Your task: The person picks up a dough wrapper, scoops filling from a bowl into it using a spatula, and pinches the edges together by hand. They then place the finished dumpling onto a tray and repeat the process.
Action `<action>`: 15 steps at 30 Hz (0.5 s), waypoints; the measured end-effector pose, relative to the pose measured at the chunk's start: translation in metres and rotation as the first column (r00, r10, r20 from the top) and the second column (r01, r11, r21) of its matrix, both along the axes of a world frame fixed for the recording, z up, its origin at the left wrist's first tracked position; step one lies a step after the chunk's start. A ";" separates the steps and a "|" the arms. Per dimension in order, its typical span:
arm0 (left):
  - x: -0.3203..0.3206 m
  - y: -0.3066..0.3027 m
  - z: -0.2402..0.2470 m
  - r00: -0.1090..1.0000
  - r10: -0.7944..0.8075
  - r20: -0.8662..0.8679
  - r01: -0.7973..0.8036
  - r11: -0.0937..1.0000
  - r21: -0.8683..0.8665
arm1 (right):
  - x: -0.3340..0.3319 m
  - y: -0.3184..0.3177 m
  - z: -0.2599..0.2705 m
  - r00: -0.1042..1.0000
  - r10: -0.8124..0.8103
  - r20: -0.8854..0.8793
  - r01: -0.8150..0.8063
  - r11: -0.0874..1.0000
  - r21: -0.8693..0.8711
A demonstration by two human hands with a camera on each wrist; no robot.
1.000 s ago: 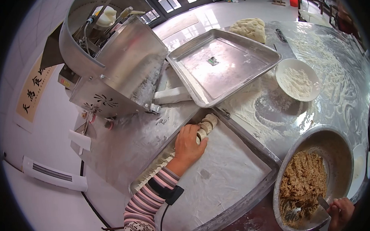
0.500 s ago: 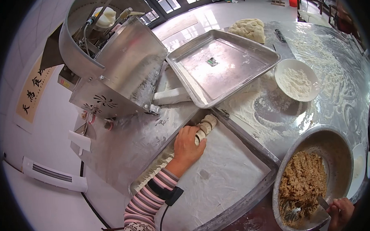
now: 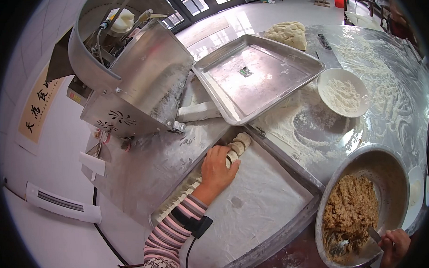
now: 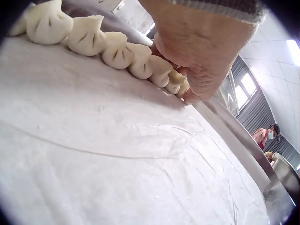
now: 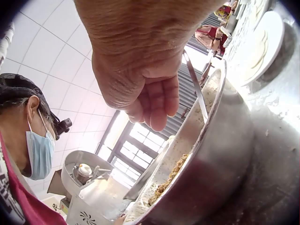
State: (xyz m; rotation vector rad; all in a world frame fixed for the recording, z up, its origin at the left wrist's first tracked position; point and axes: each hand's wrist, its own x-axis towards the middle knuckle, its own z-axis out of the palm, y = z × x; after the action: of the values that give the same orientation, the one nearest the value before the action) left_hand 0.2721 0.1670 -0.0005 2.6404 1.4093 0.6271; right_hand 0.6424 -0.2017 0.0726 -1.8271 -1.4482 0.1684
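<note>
A row of pleated dumplings (image 4: 87, 35) runs along the left edge of the paper-lined tray (image 3: 269, 197). At the row's upper end my left hand (image 3: 216, 172) has its thumb and fingers around a dumpling, which the hand mostly hides; beyond it lie several round dough pieces (image 3: 242, 139). In the left wrist view the fingertips of the left hand (image 4: 201, 56) reach down at the row's far end. At the lower right my right hand (image 3: 396, 246) grips a metal utensil (image 3: 374, 235) that dips into brown filling (image 3: 351, 209) in a steel bowl (image 3: 396, 173).
An empty metal tray (image 3: 268, 74) overlaps the lined tray's top corner. A steel machine (image 3: 145, 79) stands at the left. Farther back are a flour bowl (image 3: 344, 93) and a dough lump (image 3: 288, 34). Plates with flat wrappers (image 5: 258, 56) sit beyond the filling bowl.
The left hand has shifted slightly down along the row and stays around the dumpling. The right hand stays on the utensil with almost no movement.
</note>
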 end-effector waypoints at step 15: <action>-0.050 -0.041 0.113 0.888 0.227 0.400 -0.196 0.974 -0.116 | -0.004 -0.033 0.033 0.994 0.071 0.081 -0.085 0.978 0.188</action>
State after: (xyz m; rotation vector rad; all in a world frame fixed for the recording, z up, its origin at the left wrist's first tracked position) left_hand 0.2226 0.1256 0.1130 2.1391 1.5539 1.0589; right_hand 0.6383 -0.2352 0.1054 -1.6371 -1.5333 -0.0002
